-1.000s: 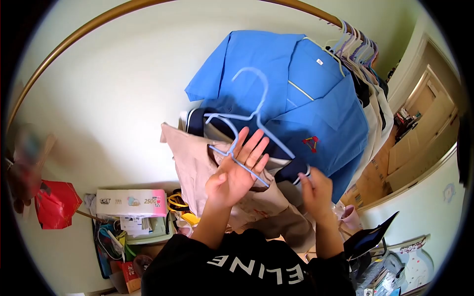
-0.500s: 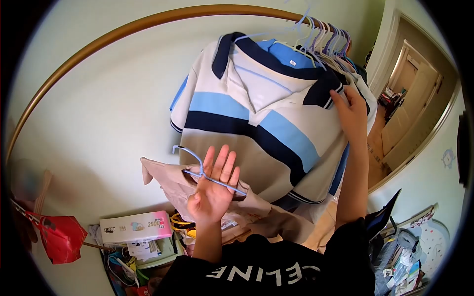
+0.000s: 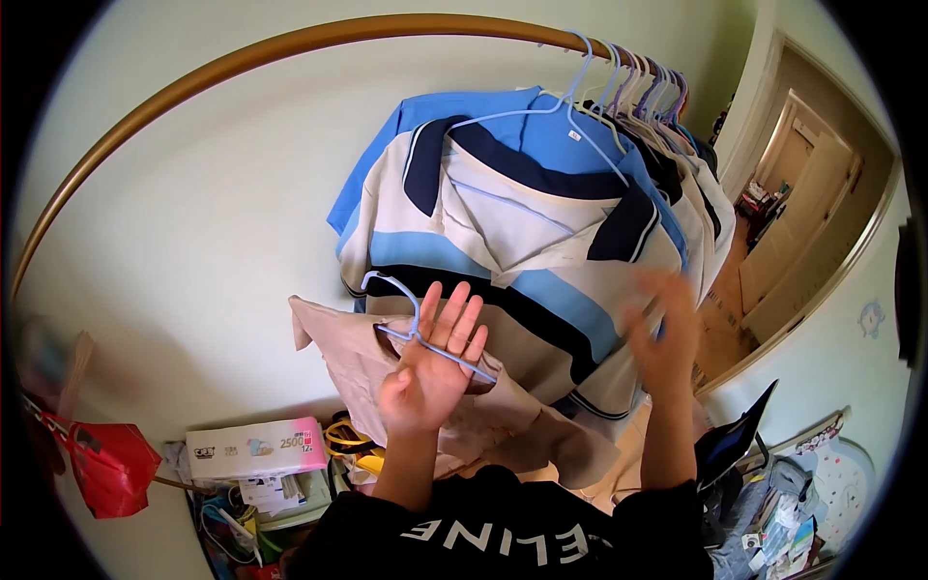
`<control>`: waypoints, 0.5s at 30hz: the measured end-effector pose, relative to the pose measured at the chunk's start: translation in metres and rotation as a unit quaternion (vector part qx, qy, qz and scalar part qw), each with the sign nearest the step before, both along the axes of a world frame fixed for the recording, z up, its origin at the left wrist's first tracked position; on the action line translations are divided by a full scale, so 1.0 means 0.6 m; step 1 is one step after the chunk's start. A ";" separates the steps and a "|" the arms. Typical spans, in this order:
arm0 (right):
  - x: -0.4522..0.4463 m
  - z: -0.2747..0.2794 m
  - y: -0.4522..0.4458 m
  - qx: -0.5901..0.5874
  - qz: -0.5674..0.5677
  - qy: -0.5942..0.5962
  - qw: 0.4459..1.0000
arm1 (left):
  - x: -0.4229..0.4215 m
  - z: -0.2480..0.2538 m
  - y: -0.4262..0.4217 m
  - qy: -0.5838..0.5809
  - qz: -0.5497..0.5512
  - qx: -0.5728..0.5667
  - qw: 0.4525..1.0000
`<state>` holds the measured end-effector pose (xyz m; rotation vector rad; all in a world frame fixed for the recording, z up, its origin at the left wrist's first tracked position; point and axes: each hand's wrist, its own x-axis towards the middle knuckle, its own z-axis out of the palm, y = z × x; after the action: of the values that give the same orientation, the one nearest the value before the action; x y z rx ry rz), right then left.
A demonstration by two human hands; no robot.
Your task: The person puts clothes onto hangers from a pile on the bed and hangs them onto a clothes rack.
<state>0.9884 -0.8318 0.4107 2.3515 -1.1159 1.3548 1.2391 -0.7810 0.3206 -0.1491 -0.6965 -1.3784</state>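
Observation:
My left hand (image 3: 430, 372) is palm up with its fingers stretched out. A light-blue hanger (image 3: 416, 319) lies across the palm and the base of the fingers. On that hanger is a beige garment (image 3: 343, 353), draping behind and below the hand. My right hand (image 3: 669, 314), blurred by motion, is in front of the lower right of a colour-block polo shirt (image 3: 445, 314); thumb and fingers look apart with nothing between them. The polo, cream with blue and navy bands and a navy collar, hangs from the rail on another light-blue hanger (image 3: 568, 97).
A curved brown rail (image 3: 319, 34) spans the top. A blue shirt (image 3: 387, 145) and several other garments hang behind the polo. At lower left are a tissue pack (image 3: 256, 448) and a red bag (image 3: 114, 464). A mirror (image 3: 793, 213) stands at right.
The polo's hanger hook now sits over the rail. My right hand has let go of the polo's collar and moved down. More of the blue shirt shows behind. My left hand stays outstretched under its hanger.

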 end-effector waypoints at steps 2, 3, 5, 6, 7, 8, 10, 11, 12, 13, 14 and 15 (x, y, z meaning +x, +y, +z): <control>0.029 -0.023 0.052 0.160 0.118 0.060 0.978 | -0.002 -0.001 -0.003 0.005 0.006 -0.009 1.000; 0.042 -0.032 0.068 0.213 0.168 0.093 0.958 | -0.004 -0.002 -0.005 0.007 0.009 -0.013 1.000; 0.050 -0.070 0.086 0.216 0.157 0.140 0.953 | -0.007 -0.001 -0.005 0.010 0.012 -0.023 1.000; 0.052 -0.083 0.086 0.218 0.152 0.163 0.950 | -0.009 0.001 -0.004 0.010 0.013 -0.027 0.999; 0.052 -0.088 0.082 0.190 0.141 0.159 0.959 | -0.010 0.003 -0.003 0.003 0.014 -0.027 1.000; 0.051 -0.092 0.080 0.163 0.129 0.154 0.966 | -0.012 0.006 -0.003 -0.004 0.015 -0.027 1.000; 0.054 -0.096 0.072 0.092 0.122 0.123 0.981 | -0.011 0.007 -0.003 0.002 0.000 -0.039 0.999; 0.057 -0.094 0.064 0.048 0.122 0.097 0.987 | -0.008 0.012 0.000 -0.018 -0.002 -0.040 0.999; 0.057 -0.088 0.058 0.003 0.120 0.073 0.990 | -0.007 0.015 0.004 -0.039 -0.005 -0.045 0.998; 0.054 -0.078 0.052 -0.022 0.095 0.074 0.992 | -0.007 0.016 0.008 -0.060 -0.009 -0.051 0.997; 0.052 -0.065 0.048 -0.047 0.071 0.075 0.994 | -0.007 0.014 0.013 -0.078 -0.026 -0.054 0.995; 0.051 -0.051 0.044 -0.070 0.048 0.075 0.994 | -0.005 0.011 0.018 -0.097 -0.040 -0.062 0.992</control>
<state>1.0187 -0.8054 0.3798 2.3868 -0.8479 1.2197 1.2361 -0.7703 0.3270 -0.1433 -0.9488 -1.4396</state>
